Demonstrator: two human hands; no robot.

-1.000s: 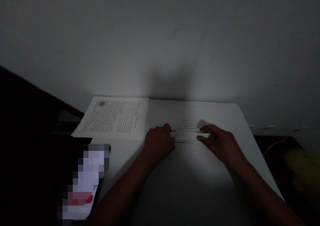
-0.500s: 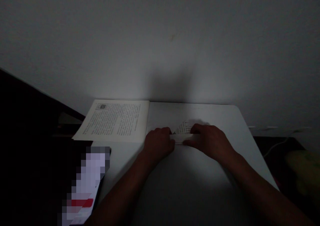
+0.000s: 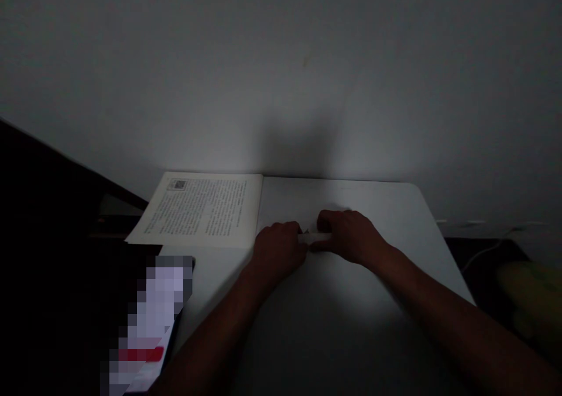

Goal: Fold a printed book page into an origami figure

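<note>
One paper strip (image 3: 315, 238) between both hands (image 3: 280, 248) (image 3: 353, 238)

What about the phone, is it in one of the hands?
No, the left hand and the right hand are both at the paper, while the phone is apart by the left edge of the table.

Fingers (image 3: 292, 228) hide both ends of the folded paper (image 3: 314, 238) mid-frame; lower left, pixelation masks the smartphone (image 3: 153, 320); text on the printed page (image 3: 202, 207) is illegible.

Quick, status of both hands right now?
Left hand: closed, holding folded paper.
Right hand: thumb and fingers around the same paper, holding it.
</note>
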